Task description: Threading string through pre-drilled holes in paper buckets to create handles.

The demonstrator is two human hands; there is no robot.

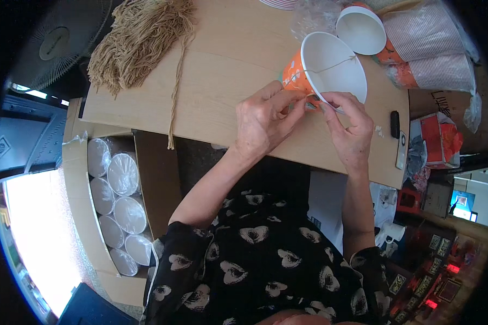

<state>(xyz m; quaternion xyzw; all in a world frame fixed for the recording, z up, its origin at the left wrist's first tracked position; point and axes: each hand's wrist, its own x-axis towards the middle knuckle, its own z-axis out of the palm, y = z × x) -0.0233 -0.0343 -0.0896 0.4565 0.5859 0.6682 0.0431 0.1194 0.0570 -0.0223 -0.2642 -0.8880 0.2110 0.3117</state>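
Note:
Over the front part of the table, a large orange paper cup (341, 73) lies tilted with its white mouth facing up and right. A thin tan string (331, 68) crosses the mouth from rim to rim. My left hand (268, 116) pinches its thumb and fingers together against the cup's orange side; what lies between the fingertips is too small to make out. With thumb and fingers closed on the lower rim, my right hand (352, 122) holds the cup.
Tan strings (138, 43) lie bundled at the table's far left. Behind the held cup are another paper cup (361, 31) and bagged stacked cups (428, 38). A black object (395, 124) lies near the right edge. A cardboard box (78, 211) of wrapped cups stands left of me.

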